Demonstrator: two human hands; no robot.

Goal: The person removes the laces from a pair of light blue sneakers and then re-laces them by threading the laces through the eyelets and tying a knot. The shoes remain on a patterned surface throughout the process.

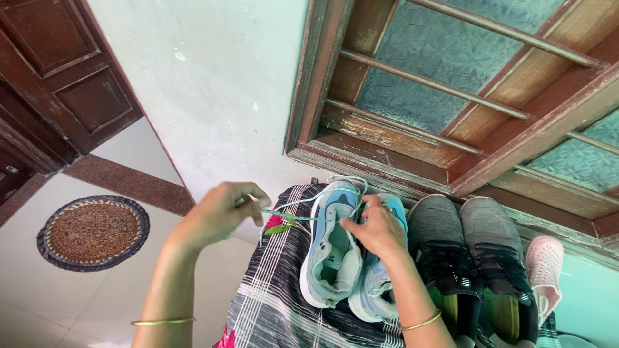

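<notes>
Big brown wooden window frame w/ bars and patterned frosted glass [464,71] fills the top right, white plastered wall [219,84] beside it, dark wooden door [58,71] at far left, round woven brown mat [93,232] on the pale floor below. A black-and-white checked cloth [271,303] w/ pink flowers covers the surface under the shoes. On it sits the pair of pale blue-and-white mesh sneakers [332,258], side by side, touching; just right of them a pair of grey-and-black knit sneakers [471,258], then a small pink knit shoe [545,264]. Right hand [377,229] rests on the blue pair near the tongue, fingers pressed onto the eyelet area. Left hand [222,209] is off to the left, fingertips pinched on the thin light-blue shoelace [293,216], which runs taut back to the shoe. Prob. light, soft-walled shoes w/ firmer soles; the lace is limp and thin, likely to slip unless pinched close to its end, while the shoe is best steadied at heel collar or over the tongue.
</notes>
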